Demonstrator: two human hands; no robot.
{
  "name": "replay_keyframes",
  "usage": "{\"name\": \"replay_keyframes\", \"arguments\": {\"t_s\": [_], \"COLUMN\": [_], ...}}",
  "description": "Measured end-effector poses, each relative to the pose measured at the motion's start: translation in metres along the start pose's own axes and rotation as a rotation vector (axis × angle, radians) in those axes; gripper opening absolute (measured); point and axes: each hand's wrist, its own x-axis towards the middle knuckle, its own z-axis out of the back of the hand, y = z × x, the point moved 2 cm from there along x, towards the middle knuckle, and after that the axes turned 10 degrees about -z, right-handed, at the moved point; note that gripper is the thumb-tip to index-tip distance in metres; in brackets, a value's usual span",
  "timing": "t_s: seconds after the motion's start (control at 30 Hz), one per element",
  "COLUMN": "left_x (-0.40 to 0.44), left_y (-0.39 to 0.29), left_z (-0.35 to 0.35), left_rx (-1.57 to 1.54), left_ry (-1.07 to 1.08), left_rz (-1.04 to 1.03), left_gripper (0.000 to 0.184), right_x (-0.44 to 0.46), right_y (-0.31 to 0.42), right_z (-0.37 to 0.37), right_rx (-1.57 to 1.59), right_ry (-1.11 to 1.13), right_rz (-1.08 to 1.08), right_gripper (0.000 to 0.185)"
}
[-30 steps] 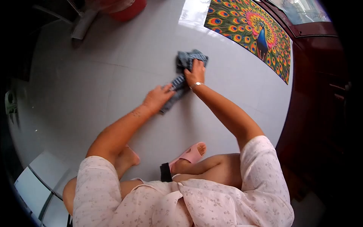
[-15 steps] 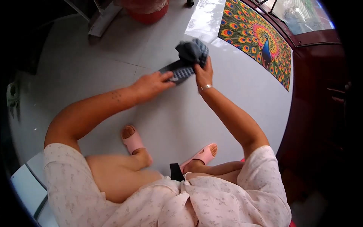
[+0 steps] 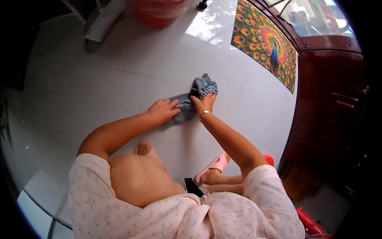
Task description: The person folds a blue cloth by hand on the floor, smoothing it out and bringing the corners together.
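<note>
A grey-blue cloth [image 3: 183,115] with a checked pattern lies partly bunched near the middle of the view, low over the pale floor. My left hand [image 3: 162,111] is on its left part, fingers curled over the fabric. At the bunched right end, my right hand [image 3: 204,103] grips the cloth between thumb and fingers, with a silver bracelet on the wrist. The fabric hides some of the fingertips.
A peacock mat [image 3: 264,46] lies at the upper right beside a dark red door [image 3: 330,87]. A red bucket [image 3: 155,18] stands at the top, right of a whitish metal base [image 3: 104,24]. Pink slippers [image 3: 213,167] are on my feet on the tiled floor [image 3: 119,91].
Both hands and the cloth have come lower in the view, nearer my feet. The bunched end, which looked raised and dark half a second ago, now looks flatter and lighter.
</note>
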Motion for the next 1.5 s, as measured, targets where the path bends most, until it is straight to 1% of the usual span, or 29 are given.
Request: {"name": "replay_keyframes", "arguments": {"t_s": [0.03, 0.07, 0.1, 0.17, 0.23, 0.27, 0.3, 0.37, 0.43, 0.5, 0.6, 0.67, 0.7, 0.77, 0.8, 0.83, 0.9, 0.93, 0.97, 1.0, 1.03, 1.1, 1.17, 1.23, 1.3, 1.37, 1.43, 1.47, 1.5], "left_x": [-0.005, -0.01, -0.017, -0.022, -0.015, -0.014, -0.013, -0.004, 0.006, 0.024, 0.057, 0.083, 0.096, 0.118, 0.126, 0.135, 0.152, 0.159, 0.164, 0.166, 0.167, 0.169, 0.177, 0.19, 0.212, 0.237, 0.262, 0.273, 0.285], "left_y": [0.015, 0.033, 0.048, 0.085, 0.11, 0.119, 0.12, 0.108, 0.089, 0.063, 0.034, 0.023, 0.017, 0.009, 0.006, 0.003, -0.002, -0.004, -0.006, -0.008, -0.012, -0.022, -0.023, -0.016, -0.002, 0.014, 0.031, 0.04, 0.05], "left_z": [0.0, -0.001, 0.008, 0.021, 0.034, 0.041, 0.049, 0.064, 0.07, 0.078, 0.088, 0.095, 0.096, 0.097, 0.095, 0.088, 0.068, 0.056, 0.042, 0.022, 0.017, 0.011, 0.014, 0.018, 0.021, 0.025, 0.035, 0.039, 0.045], "left_rx": [0.026, 0.057, 0.08, 0.1, 0.073, 0.04, 0.042, -0.024, -0.056, -0.246, -0.485, -0.611, -0.648, -0.692, -0.732, -0.728, -0.734, -0.722, -0.714, -0.713, -0.711, -0.694, -0.682, -0.719, -0.732, -0.747, -0.727, -0.731, -0.73], "left_ry": [-0.074, -0.087, -0.161, -0.201, -0.249, -0.276, -0.289, -0.465, -0.5, -0.501, -0.461, -0.377, -0.34, -0.318, -0.299, -0.283, -0.274, -0.21, -0.2, -0.157, -0.114, -0.104, -0.097, -0.128, -0.161, -0.185, -0.367, -0.354, -0.397], "left_rz": [0.019, 0.056, 0.098, 0.182, 0.219, 0.253, 0.264, 0.271, 0.25, 0.18, 0.104, 0.082, 0.078, 0.104, 0.138, 0.133, 0.265, 0.333, 0.332, 0.389, 0.449, 0.492, 0.538, 0.601, 0.638, 0.675, 0.697, 0.706, 0.718], "left_gripper": [0.039, 0.038, 0.039, 0.039, 0.038, 0.038, 0.038, 0.037, 0.037, 0.045, 0.046, 0.047, 0.047, 0.048, 0.049, 0.049, 0.051, 0.054, 0.054, 0.054, 0.055, 0.057, 0.058, 0.06, 0.061, 0.063, 0.065, 0.065, 0.066], "right_x": [0.011, 0.02, 0.025, 0.045, 0.075, 0.084, 0.088, 0.062, 0.08, 0.09, 0.083, 0.077, 0.087, 0.116, 0.124, 0.13, 0.137, 0.146, 0.152, 0.152, 0.146, 0.146, 0.154, 0.174, 0.199, 0.234, 0.268, 0.285, 0.3], "right_y": [0.015, 0.029, 0.051, 0.088, 0.11, 0.117, 0.127, 0.156, 0.142, 0.115, 0.097, 0.099, 0.088, 0.069, 0.067, 0.06, 0.054, 0.04, 0.024, 0.015, 0.016, 0.031, 0.039, 0.046, 0.055, 0.073, 0.092, 0.105, 0.119], "right_z": [-0.013, -0.026, -0.031, -0.041, -0.052, -0.056, -0.051, -0.011, 0.01, 0.032, 0.084, 0.117, 0.127, 0.135, 0.139, 0.139, 0.128, 0.113, 0.097, 0.085, 0.079, 0.071, 0.067, 0.066, 0.062, 0.057, 0.054, 0.054, 0.055], "right_rx": [-0.023, -0.018, -0.021, 0.076, 0.18, 0.224, 0.266, 0.47, 0.411, 0.518, 0.489, 0.26, 0.263, 0.015, -0.12, -0.109, -0.203, -0.248, -0.373, -0.428, -0.48, -0.53, -0.5, -0.453, -0.447, -0.337, -0.267, -0.274, -0.281], "right_ry": [-0.014, -0.027, -0.021, 0.021, 0.066, 0.003, 0.008, 0.106, 0.017, -0.021, -0.056, -0.031, -0.043, -0.101, -0.092, -0.094, 0.025, 0.02, 0.065, 0.078, 0.094, 0.143, 0.133, 0.104, 0.093, 0.032, -0.033, -0.034, -0.038], "right_rz": [0.035, 0.074, 0.068, 0.008, 0.061, 0.111, 0.102, 0.091, 0.093, 0.162, 0.096, 0.057, 0.046, 0.328, 0.268, 0.256, 0.279, 0.387, 0.439, 0.528, 0.619, 0.55, 0.538, 0.607, 0.618, 0.598, 0.598, 0.586, 0.575], "right_gripper": [0.088, 0.082, 0.08, 0.078, 0.071, 0.062, 0.06, 0.06, 0.061, 0.056, 0.055, 0.057, 0.057, 0.054, 0.059, 0.059, 0.059, 0.06, 0.06, 0.061, 0.062, 0.063, 0.063, 0.06, 0.06, 0.061, 0.058, 0.055, 0.051]}}
